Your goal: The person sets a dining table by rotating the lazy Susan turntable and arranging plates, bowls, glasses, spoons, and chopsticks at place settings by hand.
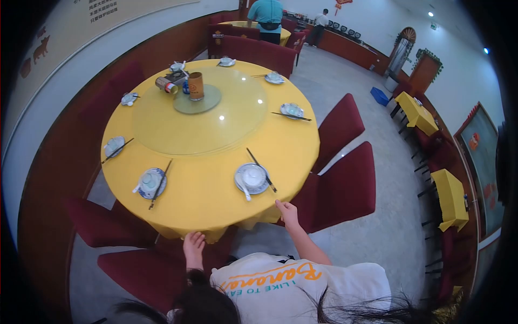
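Note:
A round table in front of me wears a yellow tablecloth (199, 208), its edge hanging in folds on my side. My left hand (194, 247) is at the hem near the front, fingers curled on the cloth. My right hand (287, 212) pinches the cloth edge farther right. Nearest my hands are a blue-and-white plate (263, 186) with a bowl (253, 175), a white spoon (246, 193) and dark chopsticks (261, 169). To the left lies another place setting (150, 183). A glass turntable (197, 99) bears a brown cylindrical holder (196, 86).
Maroon chairs (345, 183) stand close around the table, on both sides of me. Behind it a person in a teal shirt (266, 13) stands at another table. A blue crate (379, 96) sits on the grey floor. Smaller yellow-covered tables (450, 200) line the right wall.

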{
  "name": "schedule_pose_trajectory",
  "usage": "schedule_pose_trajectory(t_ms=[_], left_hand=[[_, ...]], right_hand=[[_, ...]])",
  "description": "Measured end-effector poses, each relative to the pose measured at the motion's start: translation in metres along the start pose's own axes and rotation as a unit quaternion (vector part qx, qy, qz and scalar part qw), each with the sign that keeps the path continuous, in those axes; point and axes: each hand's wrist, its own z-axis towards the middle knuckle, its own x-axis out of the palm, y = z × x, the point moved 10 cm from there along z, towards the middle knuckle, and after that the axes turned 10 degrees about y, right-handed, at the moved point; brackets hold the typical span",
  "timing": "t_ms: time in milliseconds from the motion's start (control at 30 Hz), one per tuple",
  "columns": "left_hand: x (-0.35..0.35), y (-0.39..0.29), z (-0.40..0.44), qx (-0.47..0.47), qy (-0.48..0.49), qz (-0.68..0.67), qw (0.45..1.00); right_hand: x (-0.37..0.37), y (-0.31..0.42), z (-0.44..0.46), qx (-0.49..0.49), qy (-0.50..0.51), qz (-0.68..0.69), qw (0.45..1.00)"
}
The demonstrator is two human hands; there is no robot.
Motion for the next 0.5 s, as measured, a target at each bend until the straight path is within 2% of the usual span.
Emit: schedule_pose_trajectory(t_ms=[67,167,267,300,367,433,500], left_hand=[[0.04,0.051,-0.002,-0.029,0.056,0.007,0.998],[0.079,0.115,-0.009,-0.056,0.066,0.029,0.996],[0.079,0.181,-0.01,-0.114,0.089,0.065,0.987],[0.06,0.196,-0.008,-0.103,0.044,0.077,0.991],[-0.003,0.223,-0.021,-0.084,-0.06,0.101,0.99],[-0.087,0.255,-0.062,-0.134,-0.229,0.027,0.964],[-0.138,0.27,-0.114,-0.145,-0.344,-0.026,0.927]], right_hand=[[-0.041,-0.012,-0.013,0.008,-0.006,0.013,1.0],[-0.112,-0.016,-0.031,0.046,-0.02,-0.006,0.999],[-0.201,-0.077,-0.05,0.08,-0.028,0.114,0.99],[-0.236,-0.1,-0.061,0.09,-0.046,0.113,0.988],[-0.314,-0.185,-0.102,0.182,-0.11,0.084,0.973],[-0.382,-0.269,-0.159,0.27,-0.171,0.054,0.946],[-0.421,-0.334,-0.22,0.361,-0.214,0.063,0.905]])
